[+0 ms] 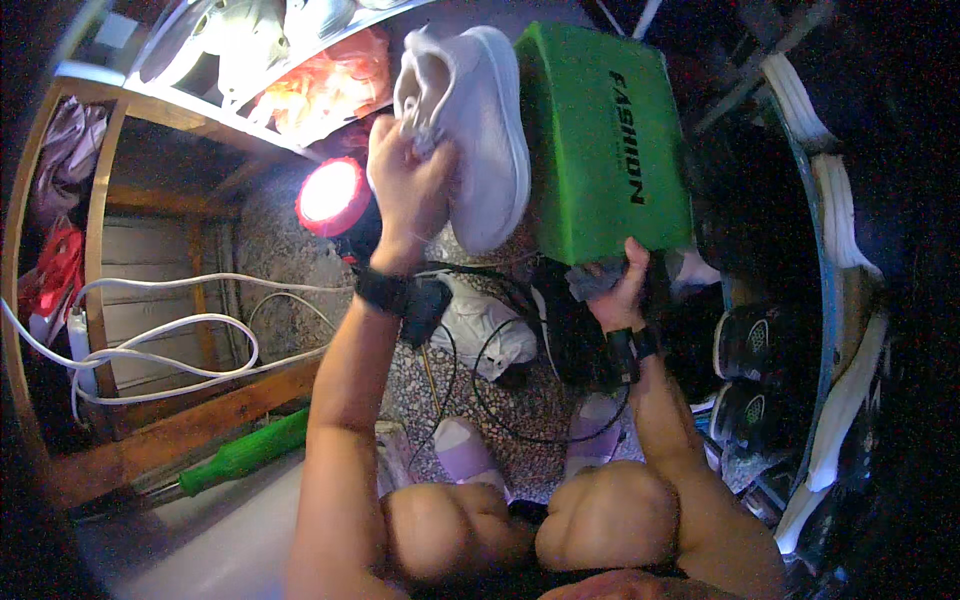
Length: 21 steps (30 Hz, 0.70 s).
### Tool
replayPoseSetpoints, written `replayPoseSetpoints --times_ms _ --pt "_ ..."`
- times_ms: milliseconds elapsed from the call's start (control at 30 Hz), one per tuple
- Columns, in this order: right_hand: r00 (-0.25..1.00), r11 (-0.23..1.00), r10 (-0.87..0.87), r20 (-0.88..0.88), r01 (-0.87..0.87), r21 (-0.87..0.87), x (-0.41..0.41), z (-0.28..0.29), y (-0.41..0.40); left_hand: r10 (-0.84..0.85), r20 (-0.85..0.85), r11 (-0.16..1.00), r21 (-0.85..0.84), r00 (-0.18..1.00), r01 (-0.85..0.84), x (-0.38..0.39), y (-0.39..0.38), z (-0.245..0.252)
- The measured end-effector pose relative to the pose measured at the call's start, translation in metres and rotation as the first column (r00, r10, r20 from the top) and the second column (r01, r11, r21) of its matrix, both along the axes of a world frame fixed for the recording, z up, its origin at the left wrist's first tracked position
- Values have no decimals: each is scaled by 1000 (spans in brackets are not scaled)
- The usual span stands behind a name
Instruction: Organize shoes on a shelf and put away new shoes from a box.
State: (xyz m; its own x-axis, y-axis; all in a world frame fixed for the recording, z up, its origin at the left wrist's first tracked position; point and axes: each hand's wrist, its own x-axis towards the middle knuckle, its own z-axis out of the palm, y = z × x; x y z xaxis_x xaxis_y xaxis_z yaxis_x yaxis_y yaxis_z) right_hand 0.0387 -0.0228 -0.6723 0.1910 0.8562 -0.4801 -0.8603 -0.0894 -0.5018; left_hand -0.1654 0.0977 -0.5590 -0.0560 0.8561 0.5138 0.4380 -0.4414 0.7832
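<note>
My left hand [416,180] grips a pair of white shoes [484,127] by the collar and lace area, at the upper middle of the view. Only one shoe shows in full; whether a second lies behind it I cannot tell. My right hand [622,289] is at the lower edge of a green shoebox [622,142], thumb up against its side, with some crumpled grey material [592,281] at the fingers. The box bears dark lettering and stands just right of the shoe. Dark bands circle both wrists.
A lit red-rimmed lamp [334,196] shines left of my left hand. White cable [172,367] loops before a wooden frame [97,225]. More shoes [247,45] sit on the upper-left shelf; dark shoes [742,345] stand right. A white plastic bag [487,330] and black cable lie on the speckled floor.
</note>
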Motion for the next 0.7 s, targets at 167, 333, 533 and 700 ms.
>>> replayPoseSetpoints --times_ms 167,333,533,700 --pt "996 996 85 -19 -86 -26 8 -14 -3 -72 125 988 -124 990 88 10 -78 -5" --pt "936 935 339 93 -346 81 5 6 6 -15 220 977 -202 975 61 -5 -107 -14" --pt "938 942 282 201 -311 125 12 13 -6 -2 168 992 -126 986 24 -16 -114 -13" --pt "964 965 208 168 -230 128 -3 54 3 19 288 984 -174 957 33 -13 -114 -14"
